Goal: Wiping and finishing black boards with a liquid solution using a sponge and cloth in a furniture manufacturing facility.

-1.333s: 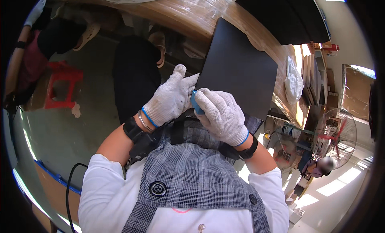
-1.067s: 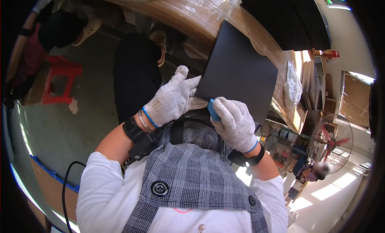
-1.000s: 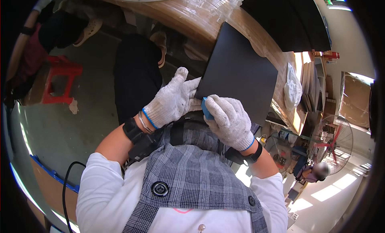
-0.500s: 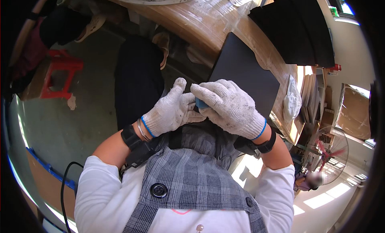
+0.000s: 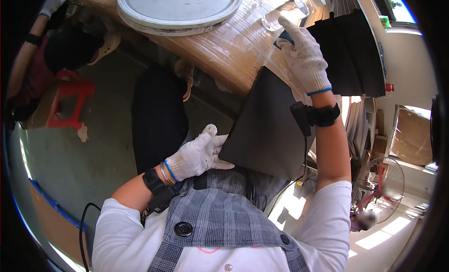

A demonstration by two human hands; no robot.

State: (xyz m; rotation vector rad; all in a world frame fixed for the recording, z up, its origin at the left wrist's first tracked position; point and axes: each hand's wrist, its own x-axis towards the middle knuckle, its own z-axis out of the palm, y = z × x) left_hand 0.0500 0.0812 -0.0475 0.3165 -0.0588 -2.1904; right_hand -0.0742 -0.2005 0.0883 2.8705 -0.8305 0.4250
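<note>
A flat black panel (image 5: pixel 266 127) lies slanted from my lap up against the table's edge. My left hand (image 5: pixel 199 155), in a white knit glove with a blue cuff, rests at the panel's near left corner. Its fingers are spread, and the fingertips meet the panel's edge. Stretched out to the far right, my right hand (image 5: pixel 306 59), gloved the same way, is over the table. Between its thumb and fingers is a small blue piece (image 5: pixel 284 37), mostly covered by the glove; its kind cannot be made out. Just beyond lies a clear bottle (image 5: pixel 286 15) on its side.
A round whitish lid-like disc (image 5: pixel 180 21) sits on the plastic-covered wooden table (image 5: pixel 210 50). More black panels (image 5: pixel 353 54) are at the far right, and a fan (image 5: pixel 381 185) stands to the right. Left are a red stool (image 5: pixel 70 101) and another person's arm (image 5: pixel 30 57).
My right hand has moved from beside my left hand to the far right over the table, carrying the blue piece. My view has shifted, showing more of the table. The panel's near part is uncovered.
</note>
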